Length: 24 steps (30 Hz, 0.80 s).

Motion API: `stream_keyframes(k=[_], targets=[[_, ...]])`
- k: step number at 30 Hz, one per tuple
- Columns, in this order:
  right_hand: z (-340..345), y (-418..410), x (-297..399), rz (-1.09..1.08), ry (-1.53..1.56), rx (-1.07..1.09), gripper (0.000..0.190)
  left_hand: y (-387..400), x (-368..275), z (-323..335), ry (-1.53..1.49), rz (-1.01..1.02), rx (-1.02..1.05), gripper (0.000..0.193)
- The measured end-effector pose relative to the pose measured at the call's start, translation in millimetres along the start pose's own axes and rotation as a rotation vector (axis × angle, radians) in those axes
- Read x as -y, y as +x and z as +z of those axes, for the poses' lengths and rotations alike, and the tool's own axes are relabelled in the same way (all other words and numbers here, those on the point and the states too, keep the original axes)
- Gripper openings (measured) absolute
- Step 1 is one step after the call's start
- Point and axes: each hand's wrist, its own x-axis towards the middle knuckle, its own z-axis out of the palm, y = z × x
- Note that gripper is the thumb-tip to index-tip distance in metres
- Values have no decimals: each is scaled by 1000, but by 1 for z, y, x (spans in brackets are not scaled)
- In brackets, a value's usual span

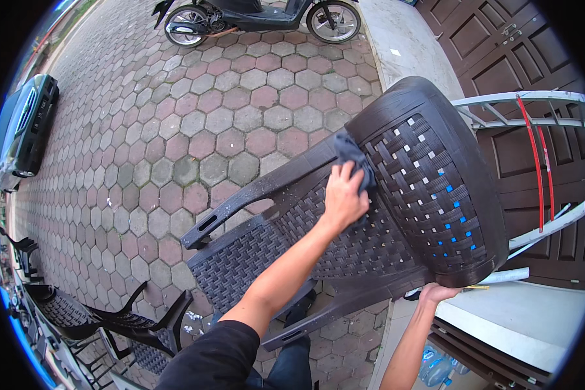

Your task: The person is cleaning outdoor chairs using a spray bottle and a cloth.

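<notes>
A dark brown plastic armchair (395, 253) with a woven pattern is tilted in front of me, its headrest towards the right. My left hand (346, 195) presses a dark grey cloth (353, 158) on the backrest, near the groove below the headrest. My right hand (438, 292) is at the lower edge of the headrest, palm up, with its fingers partly hidden beneath the chair. Pale specks mark the armrest (239, 200) and parts of the weave.
A motor scooter (253, 19) stands on the hexagonal paving, and a car (27, 126) at the far left. Other dark plastic chairs (68, 312) are at lower left. A white metal frame (531, 97), brown wooden doors (502, 73) and large water bottles (434, 365) are at right.
</notes>
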Motion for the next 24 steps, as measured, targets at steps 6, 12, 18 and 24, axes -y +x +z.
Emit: stream_keyframes(k=[6, 12, 18, 24], targets=[[1, 0, -8, -20, -24, 13, 72, -3, -4, -7, 281, -127, -14, 50], [1, 2, -8, -12, 8, -3, 69, -4, 10, -13, 366, -77, -23, 48], [8, -3, -2, 12, 15, -6, 68, -44, 61, -16, 260, -125, -110, 50], [8, 0, -5, -9, 8, 37, 65, -111, 128, -14, 293, -329, -242, 46]])
